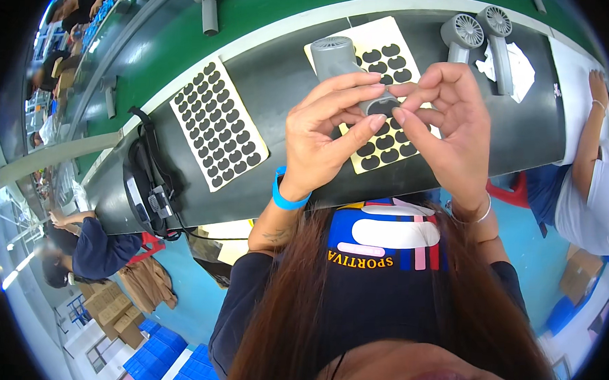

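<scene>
My left hand [320, 133] is closed around the handle of a grey handheld fan [332, 58], whose round head points away from me. The handle's end is tilted up toward me, and a dark oval pad [381, 106] shows on it. My right hand [450, 121] pinches at the pad's right edge with thumb and forefinger, its other fingers curled. Under both hands lies a pale backing sheet [366, 31] with rows of black rounded sticker pads. A second such sheet [253, 130] lies to the left on the dark table.
Two grey fans [463, 35] stand at the right, near crumpled white paper [524, 72]. Another fan [209, 9] lies on the green belt [258, 4] beyond the table edge. A black strapped device [145, 176] with a cable sits at left. Co-workers sit at both sides.
</scene>
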`<state>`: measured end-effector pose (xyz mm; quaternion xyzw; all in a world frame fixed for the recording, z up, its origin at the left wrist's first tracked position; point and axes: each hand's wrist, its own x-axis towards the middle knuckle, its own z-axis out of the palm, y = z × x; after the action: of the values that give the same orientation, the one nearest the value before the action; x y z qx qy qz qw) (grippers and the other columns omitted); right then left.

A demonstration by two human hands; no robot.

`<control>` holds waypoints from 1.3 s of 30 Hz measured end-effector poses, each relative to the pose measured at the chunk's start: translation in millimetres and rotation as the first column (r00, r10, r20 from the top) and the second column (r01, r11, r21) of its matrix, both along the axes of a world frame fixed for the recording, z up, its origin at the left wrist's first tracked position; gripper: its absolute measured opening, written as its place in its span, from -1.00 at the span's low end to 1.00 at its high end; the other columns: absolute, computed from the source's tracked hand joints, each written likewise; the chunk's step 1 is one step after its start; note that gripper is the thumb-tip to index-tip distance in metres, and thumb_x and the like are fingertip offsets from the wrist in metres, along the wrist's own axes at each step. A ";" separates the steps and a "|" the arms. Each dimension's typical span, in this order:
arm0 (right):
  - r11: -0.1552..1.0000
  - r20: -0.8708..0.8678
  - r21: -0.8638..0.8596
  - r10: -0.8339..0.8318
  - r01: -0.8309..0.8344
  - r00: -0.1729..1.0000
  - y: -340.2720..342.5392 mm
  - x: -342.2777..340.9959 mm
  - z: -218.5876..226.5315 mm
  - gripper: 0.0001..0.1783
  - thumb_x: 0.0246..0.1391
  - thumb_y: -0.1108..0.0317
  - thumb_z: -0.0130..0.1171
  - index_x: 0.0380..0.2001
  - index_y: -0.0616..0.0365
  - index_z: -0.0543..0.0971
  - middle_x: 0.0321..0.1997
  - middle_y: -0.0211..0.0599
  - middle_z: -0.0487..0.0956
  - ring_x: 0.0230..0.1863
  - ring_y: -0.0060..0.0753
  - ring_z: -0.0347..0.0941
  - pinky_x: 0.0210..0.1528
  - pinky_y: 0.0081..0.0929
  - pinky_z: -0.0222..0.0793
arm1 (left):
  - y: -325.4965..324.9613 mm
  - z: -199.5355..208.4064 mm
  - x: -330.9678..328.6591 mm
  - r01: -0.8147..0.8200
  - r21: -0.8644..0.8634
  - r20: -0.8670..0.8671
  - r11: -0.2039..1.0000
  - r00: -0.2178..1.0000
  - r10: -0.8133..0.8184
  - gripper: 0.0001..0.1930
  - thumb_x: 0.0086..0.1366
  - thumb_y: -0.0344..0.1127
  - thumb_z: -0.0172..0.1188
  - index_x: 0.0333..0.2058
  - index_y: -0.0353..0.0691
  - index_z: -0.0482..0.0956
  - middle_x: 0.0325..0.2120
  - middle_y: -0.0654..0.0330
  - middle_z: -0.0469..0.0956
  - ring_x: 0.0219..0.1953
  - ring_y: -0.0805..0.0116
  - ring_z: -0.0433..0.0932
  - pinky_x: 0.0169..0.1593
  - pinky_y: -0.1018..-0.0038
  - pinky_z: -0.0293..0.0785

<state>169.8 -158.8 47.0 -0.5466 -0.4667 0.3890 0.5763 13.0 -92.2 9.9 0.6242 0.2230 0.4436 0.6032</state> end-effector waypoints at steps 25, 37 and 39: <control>0.992 0.370 0.074 -0.125 0.105 0.920 -3.5 -7.5 0.6 -0.58 -0.04 0.56 0.20 -0.11 0.17 0.30 -0.49 -0.45 0.52 -0.35 -0.63 0.42 -0.23 -0.62 0.26 | -8.6 3.4 4.0 -0.101 -0.064 -0.023 0.993 0.995 0.099 -0.79 0.13 -0.65 0.16 -0.23 -0.41 0.56 -0.11 0.05 0.49 -0.32 0.53 0.54 -0.32 0.66 0.51; 0.979 0.358 0.128 -0.197 0.161 0.913 8.8 -3.2 -13.8 -0.62 0.04 0.48 0.21 -0.08 0.20 0.32 -0.33 -0.39 0.51 -0.31 -0.61 0.36 -0.20 -0.61 0.24 | 6.3 5.9 -17.7 -0.083 -0.134 0.108 0.987 0.989 0.098 -0.80 0.34 -0.43 -0.02 -0.19 -0.40 0.54 -0.11 -0.02 0.51 -0.27 0.37 0.57 -0.31 0.56 0.58; 0.980 0.336 0.129 -0.186 0.150 0.923 12.1 -2.6 -19.3 -0.64 0.05 0.48 0.20 -0.10 0.20 0.34 -0.33 -0.39 0.51 -0.31 -0.60 0.37 -0.19 -0.61 0.25 | 10.3 8.2 -22.6 -0.088 -0.122 0.107 0.989 0.989 0.101 -0.80 0.33 -0.45 -0.01 -0.18 -0.40 0.54 -0.11 -0.01 0.51 -0.27 0.38 0.57 -0.31 0.56 0.58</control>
<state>167.3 -146.7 27.7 -0.6145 -0.5312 0.2118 0.5434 -9.6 -81.9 18.1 0.5505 0.2434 0.4924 0.6287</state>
